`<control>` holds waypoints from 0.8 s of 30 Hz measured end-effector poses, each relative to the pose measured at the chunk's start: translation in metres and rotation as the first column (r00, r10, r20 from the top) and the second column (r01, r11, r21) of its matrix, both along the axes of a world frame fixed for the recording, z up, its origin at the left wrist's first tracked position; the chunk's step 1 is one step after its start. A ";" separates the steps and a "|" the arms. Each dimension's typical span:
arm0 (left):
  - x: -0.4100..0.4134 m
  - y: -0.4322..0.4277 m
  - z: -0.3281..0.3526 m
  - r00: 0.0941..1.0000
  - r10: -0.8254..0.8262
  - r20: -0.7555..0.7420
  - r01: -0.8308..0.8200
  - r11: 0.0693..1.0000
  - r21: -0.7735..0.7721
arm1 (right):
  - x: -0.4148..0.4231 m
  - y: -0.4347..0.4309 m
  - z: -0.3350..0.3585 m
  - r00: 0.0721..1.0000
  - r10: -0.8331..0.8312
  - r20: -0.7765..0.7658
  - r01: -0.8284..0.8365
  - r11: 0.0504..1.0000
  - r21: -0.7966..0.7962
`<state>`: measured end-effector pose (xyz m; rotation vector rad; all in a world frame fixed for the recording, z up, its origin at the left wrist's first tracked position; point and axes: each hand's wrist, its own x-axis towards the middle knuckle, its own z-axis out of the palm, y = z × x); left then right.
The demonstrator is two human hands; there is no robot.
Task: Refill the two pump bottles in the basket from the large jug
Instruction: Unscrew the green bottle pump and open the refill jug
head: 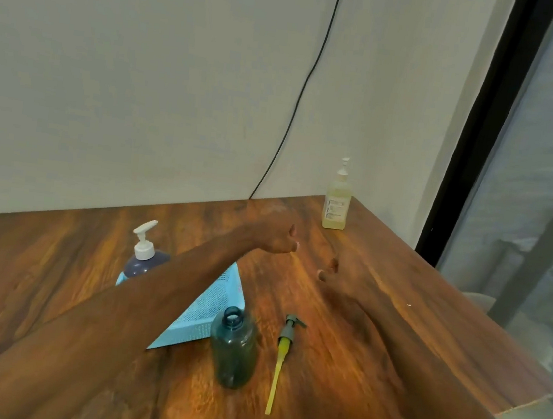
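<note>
Bottle, teal (233,345): uncapped, upright on worktop (54,270), just beside basket (212,305); probably light, stiff, easily tipped; grip round the body.
Pump (280,361): lying beside it.
Bottle, dark (143,259): in basket, pump on.
Left hand (278,240): loosely curled, empty, above worktop.
Right hand (330,270): fingers relaxed, empty, extended toward yellow bottle (337,199).

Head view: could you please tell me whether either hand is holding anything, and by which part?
Nothing is held: the left hand and the right hand are both empty.

Bottle (233,352) upright between basket (212,308) at left and loose pump (289,329) at right
</note>
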<state>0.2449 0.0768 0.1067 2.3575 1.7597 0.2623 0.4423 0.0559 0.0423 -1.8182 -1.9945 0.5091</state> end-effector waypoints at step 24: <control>0.017 0.165 -0.059 0.949 -0.064 -0.308 -0.086 0.890 -0.447 | 0.008 0.200 -0.068 0.918 -0.214 -0.333 0.261 0.960 0.102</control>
